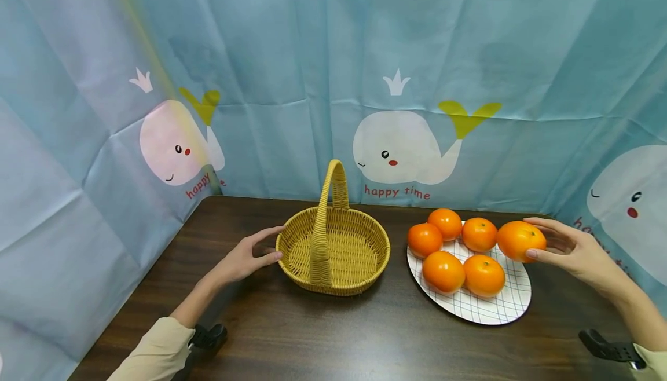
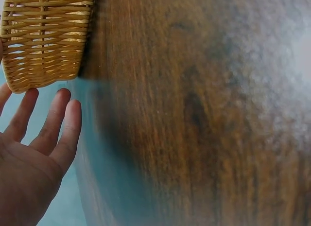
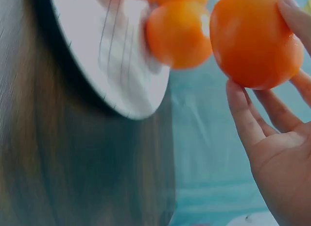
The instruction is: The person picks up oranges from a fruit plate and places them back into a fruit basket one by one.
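Observation:
In the head view my right hand [image 1: 578, 252] holds an orange [image 1: 520, 241] between thumb and fingers at the right side of a white plate [image 1: 513, 310]. The right wrist view shows this orange [image 3: 255, 41] lifted, with the fingers [image 3: 246, 120] beneath it and the thumb on top. Several more oranges [image 1: 483, 275] lie on the plate. My left hand [image 1: 249, 258] is at the left side of a yellow wicker basket [image 1: 296, 281], its fingertips touching the wall. Extended fingers [image 2: 54, 123] show in the left wrist view against the basket [image 2: 46, 46]. The basket holds nothing.
All this stands on a dark brown wooden table [image 1: 312, 340]. A blue curtain [image 1: 292, 51] with printed whales hangs directly behind it and along the left side. The basket's tall arched handle [image 1: 322, 224] rises above its middle.

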{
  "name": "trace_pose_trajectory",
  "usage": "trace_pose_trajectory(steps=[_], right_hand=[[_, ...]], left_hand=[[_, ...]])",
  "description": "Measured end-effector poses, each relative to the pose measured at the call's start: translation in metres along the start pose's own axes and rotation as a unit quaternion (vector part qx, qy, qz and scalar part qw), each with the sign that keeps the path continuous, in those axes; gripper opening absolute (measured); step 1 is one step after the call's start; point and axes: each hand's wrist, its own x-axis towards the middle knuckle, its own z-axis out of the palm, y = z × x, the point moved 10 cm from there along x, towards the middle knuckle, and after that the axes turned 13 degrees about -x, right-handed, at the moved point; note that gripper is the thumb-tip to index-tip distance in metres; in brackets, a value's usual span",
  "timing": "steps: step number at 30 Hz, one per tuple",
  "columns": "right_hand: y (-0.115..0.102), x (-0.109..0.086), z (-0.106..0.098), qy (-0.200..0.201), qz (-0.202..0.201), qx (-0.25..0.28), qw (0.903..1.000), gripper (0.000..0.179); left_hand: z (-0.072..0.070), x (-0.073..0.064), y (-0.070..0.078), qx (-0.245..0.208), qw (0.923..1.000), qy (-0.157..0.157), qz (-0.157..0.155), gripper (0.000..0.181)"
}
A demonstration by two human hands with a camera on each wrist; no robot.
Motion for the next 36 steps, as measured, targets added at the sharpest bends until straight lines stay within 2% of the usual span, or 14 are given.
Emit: trace_pose_trajectory(steps=[9,22,36], right_hand=[[-0.037,0.021,0.009,0.021,-0.015,0.018,0.9995,0.060],[-0.081,0.051,0.039,-0.016,-0.081,0.056,0.9950,0.061],[-0.115,0.068,0.074,-0.053,-0.121,0.096,0.9866,0.064]], left_hand=[[0.001,-0.001,-0.002,-0.036,0.9993,-0.003,0.005,0.060],[-0.001,0.000,-0.005,-0.040,0.9992,0.008,-0.002,0.061],[0.000,0.002,-0.004,-0.036,0.9993,0.004,-0.003,0.061]])
